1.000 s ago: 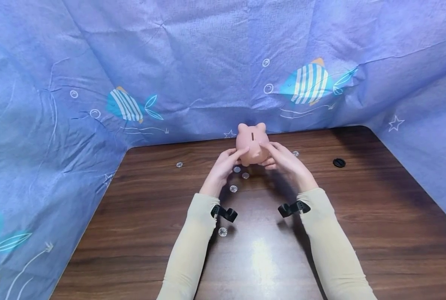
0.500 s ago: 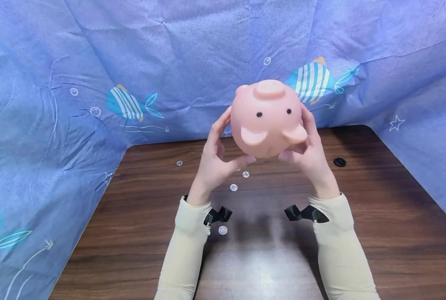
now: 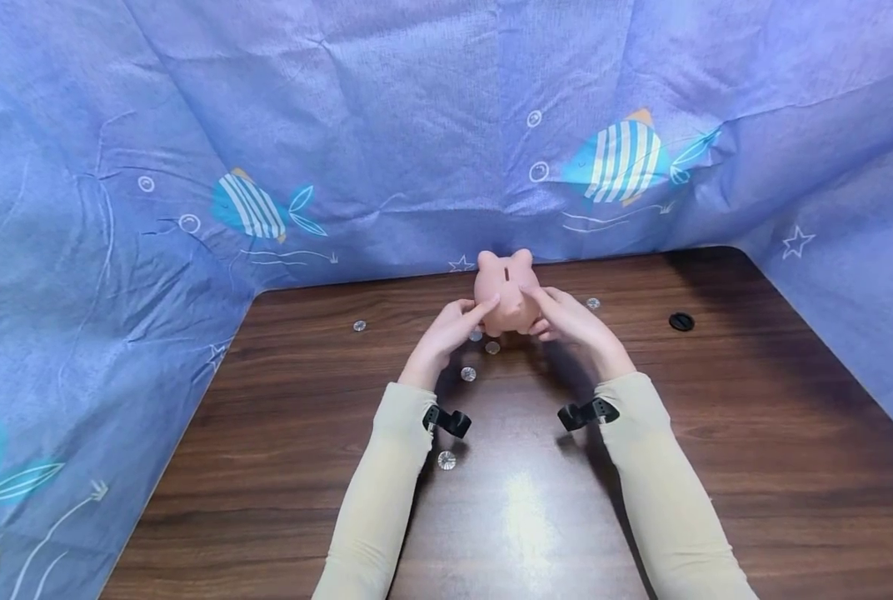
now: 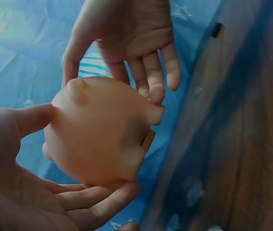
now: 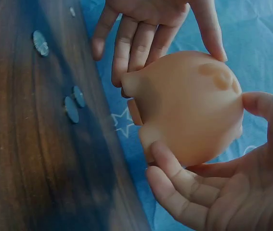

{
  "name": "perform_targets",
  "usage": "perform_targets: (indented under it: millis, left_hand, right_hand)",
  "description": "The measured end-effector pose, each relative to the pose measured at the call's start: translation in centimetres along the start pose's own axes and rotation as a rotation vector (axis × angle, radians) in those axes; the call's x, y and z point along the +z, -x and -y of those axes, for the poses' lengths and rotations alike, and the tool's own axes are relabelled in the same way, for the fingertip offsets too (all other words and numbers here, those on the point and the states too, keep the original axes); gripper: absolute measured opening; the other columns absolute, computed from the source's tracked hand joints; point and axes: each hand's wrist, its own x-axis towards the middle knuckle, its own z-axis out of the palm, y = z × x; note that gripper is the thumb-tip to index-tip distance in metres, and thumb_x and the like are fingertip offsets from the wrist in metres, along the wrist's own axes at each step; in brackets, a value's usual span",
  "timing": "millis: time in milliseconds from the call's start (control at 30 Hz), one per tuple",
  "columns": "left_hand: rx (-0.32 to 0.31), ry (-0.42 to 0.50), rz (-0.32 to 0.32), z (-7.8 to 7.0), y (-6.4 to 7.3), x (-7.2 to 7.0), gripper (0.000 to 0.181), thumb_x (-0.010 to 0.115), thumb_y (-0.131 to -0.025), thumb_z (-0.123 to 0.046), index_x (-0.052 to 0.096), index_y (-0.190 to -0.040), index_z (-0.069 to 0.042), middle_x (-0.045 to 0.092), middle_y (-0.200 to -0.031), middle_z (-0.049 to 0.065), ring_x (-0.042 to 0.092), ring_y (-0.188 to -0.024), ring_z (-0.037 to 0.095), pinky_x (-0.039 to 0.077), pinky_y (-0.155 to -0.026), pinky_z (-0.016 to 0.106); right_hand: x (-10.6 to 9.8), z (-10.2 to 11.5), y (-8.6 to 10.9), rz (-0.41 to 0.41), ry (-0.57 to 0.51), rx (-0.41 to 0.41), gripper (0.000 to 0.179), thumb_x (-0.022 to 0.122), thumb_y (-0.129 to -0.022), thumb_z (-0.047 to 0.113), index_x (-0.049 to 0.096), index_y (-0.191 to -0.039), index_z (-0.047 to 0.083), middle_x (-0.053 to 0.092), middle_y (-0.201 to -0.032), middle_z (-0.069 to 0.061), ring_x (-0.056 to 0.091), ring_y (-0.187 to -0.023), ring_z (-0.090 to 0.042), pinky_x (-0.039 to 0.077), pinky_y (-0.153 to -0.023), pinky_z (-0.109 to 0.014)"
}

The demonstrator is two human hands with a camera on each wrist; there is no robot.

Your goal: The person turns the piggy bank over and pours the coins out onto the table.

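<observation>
Both hands hold a pink piggy bank by its sides, near the table's far edge. In the head view its coin slot faces up and its curly tail points toward me. My left hand has its thumb on the back and its other fingers along the left side and underside. On the opposite side my right hand grips it the same way. Both wrist views show the rounded pink body and its short feet, with a gap of wall beneath it. Close below lie shiny clear discs, one partly hidden by the bank.
More clear discs are scattered over the brown wooden table. A black round plug lies at the right. Blue fish-print cloth hangs behind the table and along its sides.
Half a second ago the piggy bank was raised close to the camera, its face toward me and upside down. Now it is lower and farther off, slot up, still in both hands.
</observation>
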Motion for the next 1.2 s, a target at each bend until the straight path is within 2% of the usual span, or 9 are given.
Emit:
perform_targets:
  millis: [167, 300, 400, 500, 600, 767, 833, 933, 1200]
  left_hand:
    - [0.131, 0.133, -0.045, -2.4, 1.3, -0.6, 0.06, 0.063, -0.1, -0.036, 0.047, -0.145, -0.001, 0.064, -0.128, 0.017, 0.059, -0.097, 0.014, 0.044, -0.078, 0.024]
    - [0.587, 0.203, -0.081, -5.5, 4.5, -1.2, 0.068, 0.072, -0.095, -0.025, 0.04, -0.151, -0.004, 0.052, -0.147, 0.012, 0.051, -0.13, 0.021, 0.045, -0.105, 0.035]
    - [0.983, 0.184, -0.063, -7.2, 7.2, -1.5, 0.083, 0.079, -0.089, -0.029, 0.035, -0.15, 0.005, 0.041, -0.155, 0.014, 0.04, -0.139, 0.032, 0.037, -0.113, 0.051]
    - [1.144, 0.148, -0.057, -7.7, 8.1, -1.6, 0.097, 0.082, -0.085, -0.042, 0.031, -0.147, 0.012, 0.038, -0.156, 0.018, 0.037, -0.14, 0.036, 0.032, -0.115, 0.056]
    - [0.955, 0.148, -0.089, -7.0, 6.8, -1.4, 0.089, 0.079, -0.087, -0.043, 0.037, -0.148, 0.006, 0.046, -0.15, 0.014, 0.046, -0.135, 0.028, 0.038, -0.113, 0.047]
    - [0.273, 0.114, -0.124, -3.9, 2.5, -0.5, 0.061, 0.07, -0.094, -0.038, 0.053, -0.138, 0.0, 0.066, -0.126, 0.014, 0.064, -0.112, 0.023, 0.049, -0.1, 0.036]
    - [0.089, 0.072, -0.081, -2.5, 1.3, -0.1, 0.058, 0.066, -0.097, -0.039, 0.055, -0.134, 0.004, 0.068, -0.12, 0.02, 0.066, -0.107, 0.029, 0.05, -0.1, 0.04]
    - [0.0, 0.03, -0.025, -1.4, 0.4, 0.3, 0.062, 0.063, -0.099, -0.042, 0.053, -0.136, 0.007, 0.067, -0.122, 0.022, 0.067, -0.108, 0.032, 0.048, -0.1, 0.045]
    - [0.017, 0.055, -0.038, -1.4, 0.5, 0.2, 0.066, 0.064, -0.097, -0.043, 0.05, -0.138, 0.007, 0.068, -0.119, 0.021, 0.066, -0.096, 0.022, 0.046, -0.07, 0.021]
  right_hand:
    - [-0.2, 2.3, 1.7, -0.127, 0.133, -0.168, 0.071, 0.048, -0.104, 0.051, 0.03, -0.157, 0.007, 0.06, -0.126, -0.025, 0.063, -0.107, -0.033, 0.053, -0.097, -0.048]
    - [0.1, 5.1, 4.9, -0.261, 0.076, -0.576, 0.076, 0.063, -0.098, 0.047, 0.028, -0.16, 0.019, 0.048, -0.148, -0.017, 0.052, -0.127, -0.035, 0.042, -0.108, -0.053]
    - [0.7, 6.5, 7.1, -0.29, -0.071, -0.957, 0.091, 0.076, -0.089, 0.047, 0.03, -0.156, 0.005, 0.044, -0.151, -0.015, 0.049, -0.131, -0.031, 0.041, -0.111, -0.045]
    - [1.2, 6.8, 7.6, -0.317, -0.14, -1.137, 0.106, 0.081, -0.081, 0.055, 0.027, -0.149, -0.006, 0.042, -0.153, -0.016, 0.046, -0.133, -0.031, 0.04, -0.112, -0.04]
    - [1.2, 6.0, 6.2, -0.349, -0.109, -0.978, 0.095, 0.075, -0.087, 0.055, 0.032, -0.153, 0.002, 0.045, -0.151, -0.016, 0.05, -0.13, -0.03, 0.044, -0.109, -0.042]
    - [0.3, 3.6, 3.1, -0.251, 0.152, -0.275, 0.074, 0.042, -0.102, 0.061, 0.04, -0.153, 0.008, 0.06, -0.131, -0.02, 0.061, -0.113, -0.035, 0.048, -0.099, -0.045]
    - [-0.1, 2.7, 2.4, -0.177, 0.258, -0.092, 0.08, 0.032, -0.101, 0.067, 0.044, -0.147, 0.002, 0.064, -0.12, -0.022, 0.063, -0.104, -0.037, 0.05, -0.093, -0.044]
    - [-0.4, 1.8, 1.8, -0.134, 0.306, -0.009, 0.084, 0.029, -0.1, 0.069, 0.047, -0.142, -0.002, 0.064, -0.112, -0.023, 0.063, -0.102, -0.038, 0.051, -0.089, -0.041]
    - [-0.4, 1.8, 1.3, -0.095, 0.248, -0.036, 0.081, 0.032, -0.103, 0.063, 0.039, -0.149, -0.004, 0.059, -0.126, -0.027, 0.062, -0.109, -0.037, 0.053, -0.096, -0.049]
